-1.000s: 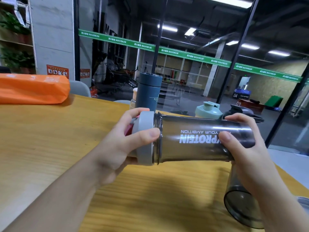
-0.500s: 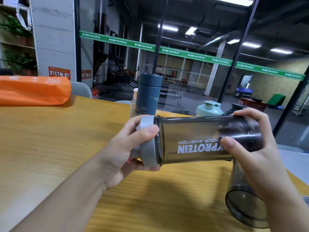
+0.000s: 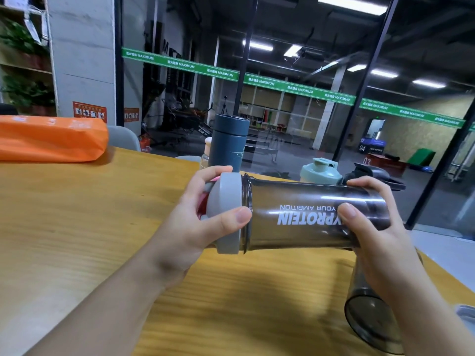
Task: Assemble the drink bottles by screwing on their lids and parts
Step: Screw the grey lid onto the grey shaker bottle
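Since the earlier frame the left hand has re-gripped the grey lid, thumb now across its rim at 3 o'clock. The right hand is curled tight around the smoky shaker bottle, held sideways above the wooden table. At 12 o'clock stands a blue flask; a second dark cup lies at 4 o'clock, partly hidden by the right wrist.
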